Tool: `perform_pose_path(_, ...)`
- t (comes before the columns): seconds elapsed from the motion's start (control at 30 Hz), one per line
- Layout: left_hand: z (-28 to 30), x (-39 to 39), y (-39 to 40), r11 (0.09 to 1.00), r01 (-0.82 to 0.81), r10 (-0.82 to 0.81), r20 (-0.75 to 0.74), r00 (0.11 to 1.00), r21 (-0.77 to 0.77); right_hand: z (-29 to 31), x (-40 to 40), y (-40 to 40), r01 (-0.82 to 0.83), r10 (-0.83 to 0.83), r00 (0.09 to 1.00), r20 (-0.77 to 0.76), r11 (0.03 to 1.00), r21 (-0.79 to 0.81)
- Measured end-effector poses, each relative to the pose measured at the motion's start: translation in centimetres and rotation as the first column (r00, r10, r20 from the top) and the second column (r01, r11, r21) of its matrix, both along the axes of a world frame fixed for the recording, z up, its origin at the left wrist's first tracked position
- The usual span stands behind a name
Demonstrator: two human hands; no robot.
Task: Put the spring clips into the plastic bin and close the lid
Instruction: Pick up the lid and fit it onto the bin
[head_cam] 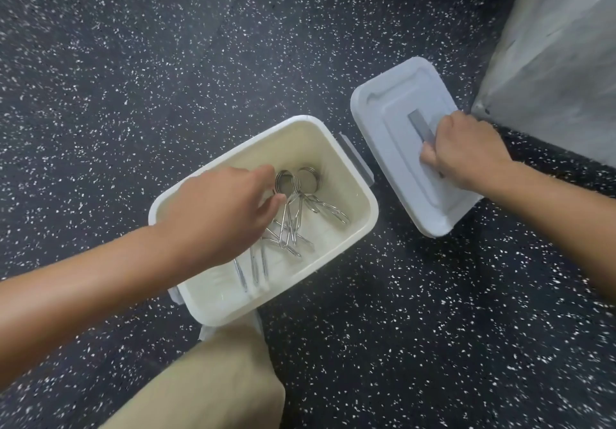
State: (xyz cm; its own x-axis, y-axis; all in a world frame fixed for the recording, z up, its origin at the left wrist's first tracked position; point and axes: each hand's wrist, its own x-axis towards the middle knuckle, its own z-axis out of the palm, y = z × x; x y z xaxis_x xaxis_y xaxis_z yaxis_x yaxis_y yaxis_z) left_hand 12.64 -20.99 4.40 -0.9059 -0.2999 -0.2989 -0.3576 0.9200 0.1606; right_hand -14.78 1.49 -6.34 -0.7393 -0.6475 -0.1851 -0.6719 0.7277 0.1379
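Note:
A white plastic bin (346, 175) stands open on the speckled floor. Several metal spring clips (310, 202) lie inside it, coils toward the far end. My left hand (220, 215) reaches into the bin, its fingertips pinched on the coil of one spring clip. The pale lid (383, 122) lies flat on the floor to the right of the bin. My right hand (466, 148) rests on the lid with its fingers curled around the grey handle (420, 127).
The floor (166, 62) is dark rubber with white specks. A grey concrete block or wall (560, 62) rises at the upper right, close behind the lid. My knee in khaki trousers (213, 378) is just below the bin.

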Motion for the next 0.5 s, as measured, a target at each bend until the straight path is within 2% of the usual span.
perform_pose_path(0.13,0.8,0.5,-0.6,1.000,-0.026,0.026,-0.039,0.999,0.001,2.3,1.6,1.4,-0.092,0.092,0.996,-0.005,0.993,-0.068)
perform_pose_path(0.27,2.0,0.3,-1.3,0.999,-0.047,0.049,-0.103,0.993,0.020,5.2,2.6,1.8,-0.253,0.249,0.966,-0.069,0.965,-0.066)
perform_pose_path(0.37,3.5,-0.2,-1.5,0.999,-0.040,0.047,-0.195,0.980,0.036,7.6,4.1,1.1,-0.387,0.380,0.908,-0.179,0.922,-0.007)
perform_pose_path(0.5,5.7,-1.1,-2.2,0.999,-0.039,0.047,-0.334,0.941,0.029,9.8,7.1,-0.9,-0.487,0.497,0.819,-0.288,0.866,0.112)
